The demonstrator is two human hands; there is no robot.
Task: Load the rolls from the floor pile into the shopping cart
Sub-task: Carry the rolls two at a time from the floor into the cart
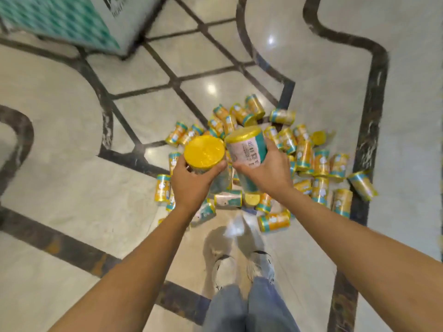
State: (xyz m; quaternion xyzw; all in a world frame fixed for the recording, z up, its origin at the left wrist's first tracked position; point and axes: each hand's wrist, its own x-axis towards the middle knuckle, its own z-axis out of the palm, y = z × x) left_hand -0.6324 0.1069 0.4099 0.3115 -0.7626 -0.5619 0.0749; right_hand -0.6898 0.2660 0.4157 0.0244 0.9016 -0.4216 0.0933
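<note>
Left hand [191, 182]: fingers and thumb curl round the side of one roll [204, 152], gripping just below its yellow end cap, which faces the camera. Right hand [269, 170]: thumb and fingers wrap round the lower body of a second roll [247, 146], which tilts to the left with its printed label showing. The two held rolls sit just beside each other, above the pile [304, 161] of yellow and teal rolls scattered on the tiled floor [60, 140]. Both forearms reach forward and down, with the wrists near together and the backs of the hands turned up. The pile lies just ahead of the person's shoes [225, 269]. A blurred teal-patterned object [60, 20] stands at upper left; what it is cannot be told
</note>
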